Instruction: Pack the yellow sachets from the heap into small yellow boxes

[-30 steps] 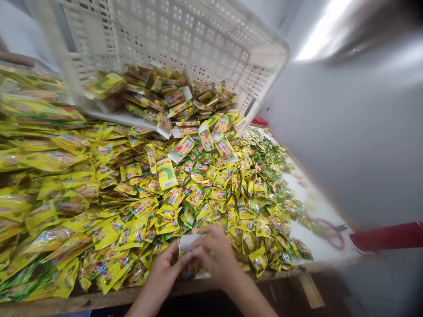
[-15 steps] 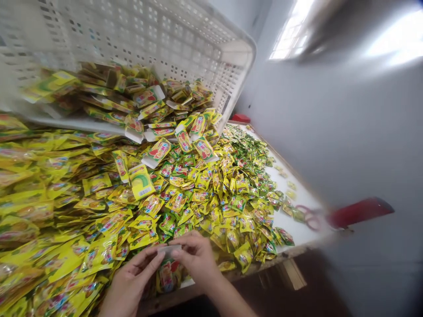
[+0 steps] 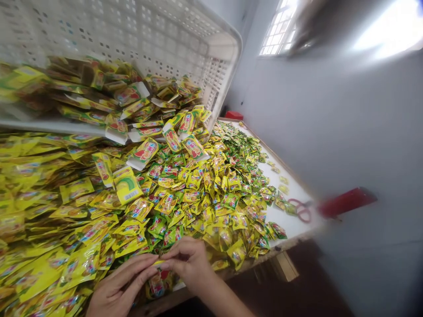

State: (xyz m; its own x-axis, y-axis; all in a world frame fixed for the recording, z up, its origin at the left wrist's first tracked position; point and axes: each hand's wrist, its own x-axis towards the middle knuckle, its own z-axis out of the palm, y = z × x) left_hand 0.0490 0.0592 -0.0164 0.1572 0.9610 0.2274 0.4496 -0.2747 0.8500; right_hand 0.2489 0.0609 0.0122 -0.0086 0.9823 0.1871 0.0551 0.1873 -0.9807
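At the table's front edge, my left hand (image 3: 124, 284) and my right hand (image 3: 190, 263) meet at the top of a small printed candy box (image 3: 160, 284). Fingers and thumbs of both hands pinch its upper end, where a narrow yellow strip shows between them. The box front has red and green print, and my left fingers cover part of it. Small yellow and green candy packets (image 3: 167, 202) lie heaped just beyond my hands. Larger flat yellow packets (image 3: 42, 273) are piled to the left.
A white perforated crate (image 3: 228, 57) lies tipped on its side, with small boxes (image 3: 145, 152) spilling from it, several with flaps out. Red-handled scissors (image 3: 302, 210) and a red object (image 3: 348, 202) are at the right edge of the white tabletop (image 3: 279, 218). A grey wall (image 3: 330, 123) stands beyond.
The pale flap at the top of the box has gone down between my fingers, and a yellow strip shows there now. The hands moved slightly left and down in the view.
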